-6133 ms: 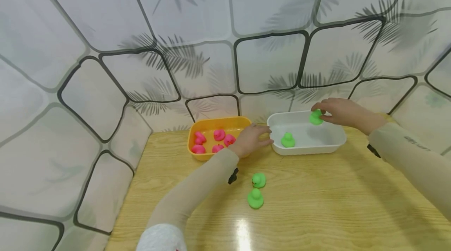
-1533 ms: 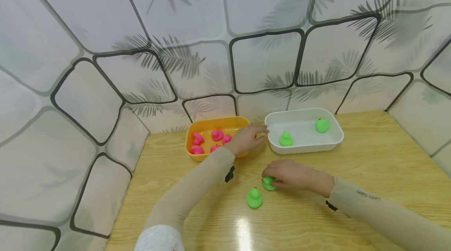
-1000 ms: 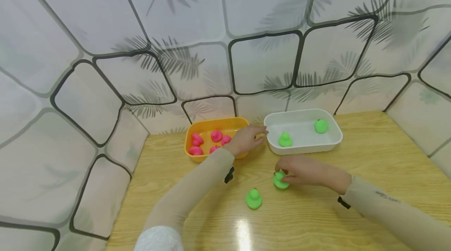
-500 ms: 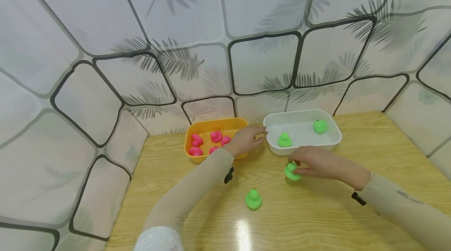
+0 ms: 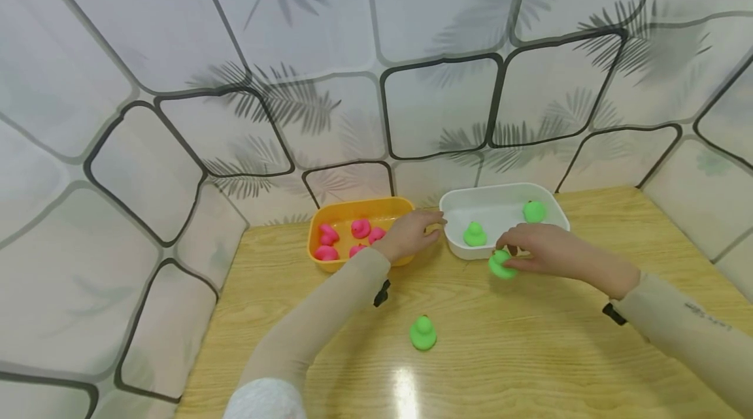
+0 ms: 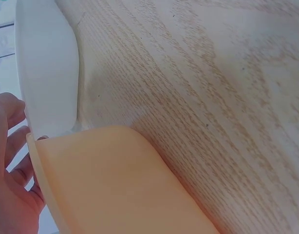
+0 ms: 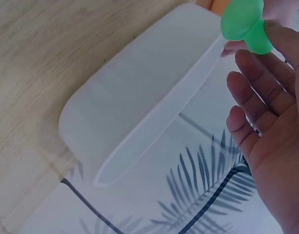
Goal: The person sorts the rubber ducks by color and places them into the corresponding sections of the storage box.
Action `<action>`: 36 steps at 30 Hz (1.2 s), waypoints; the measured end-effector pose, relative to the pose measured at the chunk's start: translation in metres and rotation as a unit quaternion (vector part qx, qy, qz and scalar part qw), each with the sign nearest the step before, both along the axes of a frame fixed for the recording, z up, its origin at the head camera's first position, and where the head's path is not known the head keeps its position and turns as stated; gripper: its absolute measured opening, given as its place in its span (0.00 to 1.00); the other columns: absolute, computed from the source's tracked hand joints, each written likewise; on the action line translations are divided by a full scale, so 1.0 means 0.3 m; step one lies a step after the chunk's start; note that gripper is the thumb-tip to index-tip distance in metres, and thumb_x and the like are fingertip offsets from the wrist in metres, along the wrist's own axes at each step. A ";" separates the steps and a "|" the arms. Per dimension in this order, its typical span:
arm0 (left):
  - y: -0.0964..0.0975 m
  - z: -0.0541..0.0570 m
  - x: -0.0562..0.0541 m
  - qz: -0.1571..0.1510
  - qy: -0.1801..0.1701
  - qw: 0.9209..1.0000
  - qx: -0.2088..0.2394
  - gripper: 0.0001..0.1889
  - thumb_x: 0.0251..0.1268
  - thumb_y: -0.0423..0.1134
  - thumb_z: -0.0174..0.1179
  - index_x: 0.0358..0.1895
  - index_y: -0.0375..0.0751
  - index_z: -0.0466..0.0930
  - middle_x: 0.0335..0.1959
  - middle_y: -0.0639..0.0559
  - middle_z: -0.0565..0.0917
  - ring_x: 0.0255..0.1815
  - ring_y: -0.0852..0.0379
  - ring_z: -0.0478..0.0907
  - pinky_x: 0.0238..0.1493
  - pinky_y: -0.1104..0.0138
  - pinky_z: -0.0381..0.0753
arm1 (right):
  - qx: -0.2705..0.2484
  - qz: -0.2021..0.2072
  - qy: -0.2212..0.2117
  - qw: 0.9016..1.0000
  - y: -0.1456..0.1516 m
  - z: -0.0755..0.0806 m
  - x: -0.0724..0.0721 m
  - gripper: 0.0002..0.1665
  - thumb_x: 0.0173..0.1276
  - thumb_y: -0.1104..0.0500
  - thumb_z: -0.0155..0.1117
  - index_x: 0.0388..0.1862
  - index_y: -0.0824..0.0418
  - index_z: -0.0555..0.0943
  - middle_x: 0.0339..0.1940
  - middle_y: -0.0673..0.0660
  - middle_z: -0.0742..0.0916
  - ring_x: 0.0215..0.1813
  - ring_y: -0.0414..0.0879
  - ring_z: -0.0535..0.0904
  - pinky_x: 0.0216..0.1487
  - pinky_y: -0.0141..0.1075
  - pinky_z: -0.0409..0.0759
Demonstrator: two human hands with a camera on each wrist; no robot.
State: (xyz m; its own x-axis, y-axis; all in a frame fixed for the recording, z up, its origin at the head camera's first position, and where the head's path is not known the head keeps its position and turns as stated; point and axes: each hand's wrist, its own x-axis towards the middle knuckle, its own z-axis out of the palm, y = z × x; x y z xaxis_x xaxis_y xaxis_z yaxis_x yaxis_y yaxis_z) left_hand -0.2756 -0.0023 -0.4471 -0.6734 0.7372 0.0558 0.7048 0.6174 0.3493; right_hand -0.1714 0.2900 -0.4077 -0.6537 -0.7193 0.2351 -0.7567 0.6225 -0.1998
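Observation:
My right hand (image 5: 553, 252) pinches a green rubber duck (image 5: 501, 266) between thumb and fingers, above the front edge of the white tray (image 5: 502, 252). In the right wrist view that duck (image 7: 244, 22) is at the top right, beside the tray's outer wall (image 7: 135, 92). Inside the tray sit two green ducks, one on the left (image 5: 474, 234) and one at the back right (image 5: 534, 211). My left hand (image 5: 408, 234) reaches over the right end of the orange tray (image 5: 338, 210), its loosely bent fingers touching the white tray's left rim.
Several pink rubber ducks (image 5: 361, 229) lie in the orange tray, partly hidden by my left arm. One more green duck (image 5: 423, 333) stands on the wooden table (image 5: 500, 353) nearer to me. A patterned wall covering (image 5: 447, 105) rises right behind both trays.
My right hand has picked up a green duck from the table and carried it right and away from me to the white tray's front. Earlier it released another inside. My left hand stays put.

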 end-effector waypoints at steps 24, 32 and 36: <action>-0.002 -0.011 -0.014 0.003 -0.002 1.000 0.002 0.18 0.81 0.41 0.56 0.68 0.44 0.80 0.73 0.48 0.76 0.75 0.50 0.72 0.76 0.61 0.67 | 0.031 -0.068 -0.046 0.996 0.102 0.056 -0.143 0.11 0.69 0.56 0.75 0.48 0.53 0.86 0.33 0.39 0.81 0.33 0.35 0.75 0.33 0.36 0.77; -0.006 -0.031 -0.022 -0.013 0.004 1.000 0.018 0.18 0.80 0.41 0.57 0.66 0.42 0.81 0.72 0.46 0.78 0.74 0.49 0.73 0.75 0.61 0.68 | 0.054 -0.101 -0.084 0.990 0.102 0.070 -0.189 0.11 0.72 0.53 0.72 0.50 0.54 0.85 0.32 0.41 0.82 0.32 0.35 0.74 0.34 0.39 0.77; -0.007 -0.034 -0.022 -0.011 0.003 1.000 0.018 0.18 0.80 0.41 0.57 0.66 0.42 0.81 0.72 0.47 0.78 0.73 0.49 0.74 0.75 0.61 0.69 | 0.061 -0.103 -0.086 0.989 0.103 0.068 -0.214 0.12 0.72 0.54 0.72 0.50 0.56 0.86 0.32 0.42 0.83 0.32 0.36 0.75 0.33 0.39 0.77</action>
State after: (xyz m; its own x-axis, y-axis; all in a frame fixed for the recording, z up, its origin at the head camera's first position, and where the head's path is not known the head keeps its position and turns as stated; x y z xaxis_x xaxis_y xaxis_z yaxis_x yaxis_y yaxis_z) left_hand -0.2821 -0.0044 -0.4574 -0.6570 0.7488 0.0876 0.7201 0.5890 0.3667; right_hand -0.2356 0.3209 -0.3874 -0.8116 -0.5836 0.0271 -0.5734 0.7868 -0.2284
